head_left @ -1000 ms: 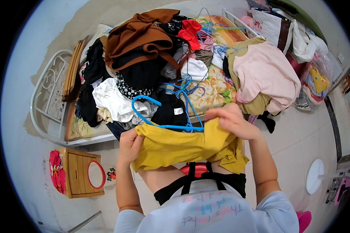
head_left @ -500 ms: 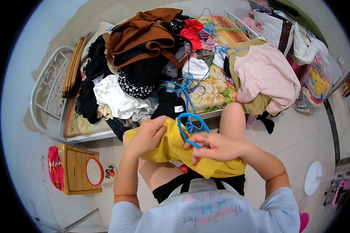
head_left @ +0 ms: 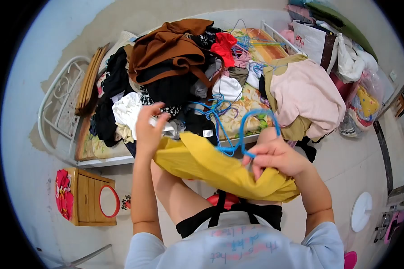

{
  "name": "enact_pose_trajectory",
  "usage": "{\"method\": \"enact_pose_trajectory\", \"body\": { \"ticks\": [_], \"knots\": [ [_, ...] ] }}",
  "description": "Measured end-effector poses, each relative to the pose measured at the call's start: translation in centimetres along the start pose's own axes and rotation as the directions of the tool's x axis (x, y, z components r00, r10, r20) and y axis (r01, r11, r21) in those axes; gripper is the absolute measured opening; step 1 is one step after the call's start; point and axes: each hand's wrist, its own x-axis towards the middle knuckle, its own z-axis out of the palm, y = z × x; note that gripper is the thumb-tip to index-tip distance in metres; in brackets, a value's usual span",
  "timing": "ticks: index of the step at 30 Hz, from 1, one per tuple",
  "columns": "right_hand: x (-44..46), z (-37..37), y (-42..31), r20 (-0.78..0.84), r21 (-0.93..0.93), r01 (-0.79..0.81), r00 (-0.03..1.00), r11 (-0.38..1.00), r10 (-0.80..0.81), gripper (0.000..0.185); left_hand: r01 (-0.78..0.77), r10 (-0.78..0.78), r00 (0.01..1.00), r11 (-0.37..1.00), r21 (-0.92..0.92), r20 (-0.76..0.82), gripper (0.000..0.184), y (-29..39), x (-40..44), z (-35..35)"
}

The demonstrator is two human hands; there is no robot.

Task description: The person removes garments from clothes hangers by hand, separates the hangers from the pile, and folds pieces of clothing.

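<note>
A yellow garment [head_left: 211, 166] is stretched above my lap, its left end raised. My right hand [head_left: 276, 157] is closed on a blue hanger [head_left: 241, 130] by the neck of the garment; the hook curves up above my fingers and part of the hanger is hidden by the cloth. Up at the garment's left end, my left hand [head_left: 150, 127] has its fingers apart and holds nothing. Beyond the garment lie several other blue hangers [head_left: 215, 107] on the bed, beside black cloth [head_left: 197, 123].
Heaped clothes, with a brown garment [head_left: 166, 45] on top, cover much of the bed [head_left: 103, 162]. A pink top [head_left: 305, 94] hangs over the bed's right side. A wooden cabinet [head_left: 87, 197] and a red-rimmed bin [head_left: 118, 201] stand at lower left.
My left hand has let go of the yellow garment and moved up and left. My right hand has carried the blue hanger to the right, and the garment is spread wider.
</note>
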Motion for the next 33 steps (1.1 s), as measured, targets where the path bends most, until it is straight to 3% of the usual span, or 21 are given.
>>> {"method": "enact_pose_trajectory", "body": {
  "ticks": [1, 3, 4, 5, 7, 9, 11, 15, 17, 19, 22, 23, 25, 27, 29, 31, 33],
  "knots": [
    [-0.3, -0.3, 0.1, -0.005, -0.009, 0.005, 1.0, 1.0, -0.005, 0.023, 0.08, -0.092, 0.986, 0.993, -0.087, -0.137, 0.019, -0.7, 0.5, -0.2],
    [-0.8, -1.5, 0.6, -0.302, 0.1, 0.249, 0.93, 0.963, -0.209, 0.022, 0.101, -0.18, 0.905, 0.971, -0.215, -0.387, 0.018, -0.6, 1.0, -0.8],
    [-0.8, -1.8, 0.6, -0.383, 0.261, 0.408, 0.876, 0.875, -0.294, 0.02, 0.118, -0.206, 0.886, 0.966, -0.229, -0.415, 0.019, 0.1, 0.7, -0.7],
    [-0.5, -2.0, 0.7, -0.389, 0.248, 0.413, 0.871, 0.876, -0.301, 0.02, 0.148, -0.25, 0.89, 0.95, -0.277, -0.382, 0.016, 1.1, 0.0, -0.2],
    [0.7, -1.6, 0.8, -0.609, 0.371, 0.668, 0.699, 0.645, -0.375, 0.017, 0.198, -0.247, 0.966, 0.901, -0.386, -0.08, 0.019, 3.8, -2.0, 1.1],
    [2.1, -0.7, 0.6, -0.544, 0.35, 0.649, 0.728, 0.676, -0.417, 0.013, 0.097, -0.013, 0.985, 0.868, -0.487, 0.174, 0.029, 6.2, -3.9, 2.5],
    [3.3, 0.1, 0.3, -0.506, 0.314, 0.647, 0.733, 0.695, -0.454, 0.015, 0.116, 0.072, 0.952, 0.815, -0.568, 0.299, 0.04, 8.8, -4.8, 2.8],
    [4.3, 0.0, -0.5, -0.496, 0.12, 0.708, 0.65, 0.696, -0.575, 0.017, 0.067, 0.136, 0.933, 0.844, -0.532, 0.333, 0.039, 10.0, -5.3, 2.7],
    [4.5, 0.1, -0.9, -0.501, 0.009, 0.659, 0.654, 0.752, -0.567, 0.016, 0.138, 0.035, 0.904, 0.92, -0.368, 0.427, 0.039, 10.6, -5.4, 2.6],
    [4.9, 0.1, -1.0, -0.523, -0.006, 0.641, 0.652, 0.767, -0.549, 0.016, 0.129, 0.036, 0.926, 0.906, -0.403, 0.377, 0.029, 10.4, -5.5, 2.7],
    [5.2, 0.9, -1.0, -0.578, -0.043, 0.616, 0.627, 0.786, -0.523, 0.015, 0.11, 0.002, 0.939, 0.946, -0.306, 0.345, 0.007, 10.6, -5.2, 2.3],
    [5.2, 1.3, -1.1, -0.609, -0.063, 0.609, 0.604, 0.791, -0.514, 0.014, 0.112, 0.001, 0.938, 0.946, -0.305, 0.347, 0.007, 10.7, -5.1, 2.2],
    [5.2, 1.8, -1.1, -0.625, -0.077, 0.604, 0.591, 0.794, -0.51, 0.013, 0.0, 0.066, 0.982, 0.938, -0.347, 0.179, 0.006, 10.7, -4.7, 2.1],
    [5.2, 1.9, -0.6, -0.61, -0.187, 0.501, 0.615, 0.845, -0.5, 0.011, -0.067, 0.109, 0.989, 0.933, -0.353, 0.1, 0.007, 10.9, -4.6, 2.1],
    [5.1, 1.9, -0.5, -0.62, -0.127, 0.521, 0.623, 0.844, -0.478, 0.012, -0.307, 0.3, 0.952, 0.908, -0.285, -0.069, 0.012, 11.3, -4.4, 2.0],
    [4.6, 1.4, -0.9, -0.69, -0.195, 0.554, 0.509, 0.81, -0.514, 0.012, -0.368, 0.355, 0.93, 0.893, -0.26, -0.096, 0.016, 11.2, -4.2, 1.5],
    [3.8, 0.9, -2.0, -0.721, -0.102, 0.69, 0.445, 0.716, -0.532, 0.012, -0.405, 0.398, 0.91, 0.913, -0.049, -0.112, 0.02, 11.6, -3.4, 0.4]
  ]
}}
